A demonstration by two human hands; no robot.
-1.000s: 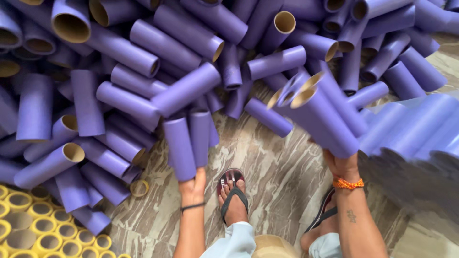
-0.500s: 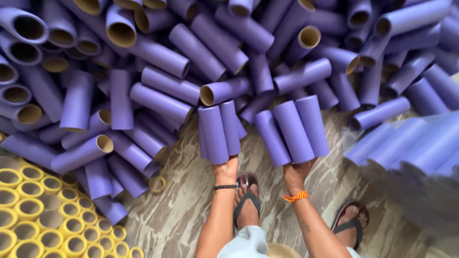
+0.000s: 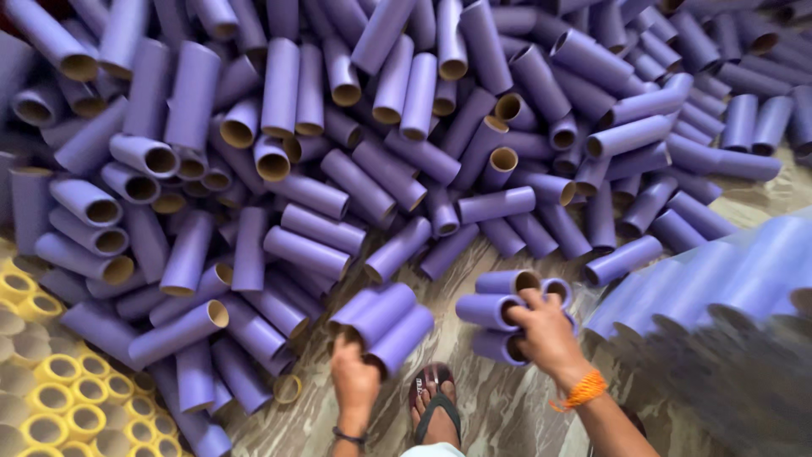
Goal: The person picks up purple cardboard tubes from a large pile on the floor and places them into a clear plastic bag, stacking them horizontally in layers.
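A big heap of purple cardboard tubes (image 3: 381,152) covers the marbled floor (image 3: 499,406). My left hand (image 3: 353,377) grips a bundle of purple tubes (image 3: 381,317) by their near ends, the tubes pointing up and to the right. My right hand (image 3: 545,334), with an orange thread at the wrist, has its fingers hooked into the open ends of another cluster of purple tubes (image 3: 499,309). The two bundles hang just in front of the heap, a little apart from each other.
Yellow tubes (image 3: 59,398) stand upright, packed together, at the lower left. A blurred row of purple tubes (image 3: 719,279) fills the right edge. My sandalled foot (image 3: 436,406) rests on the floor between my arms. One loose ring (image 3: 288,389) lies by the heap.
Both hands have tilted their bundles so the open ends now face the camera. The view has shifted, and the hands sit lower in the frame.
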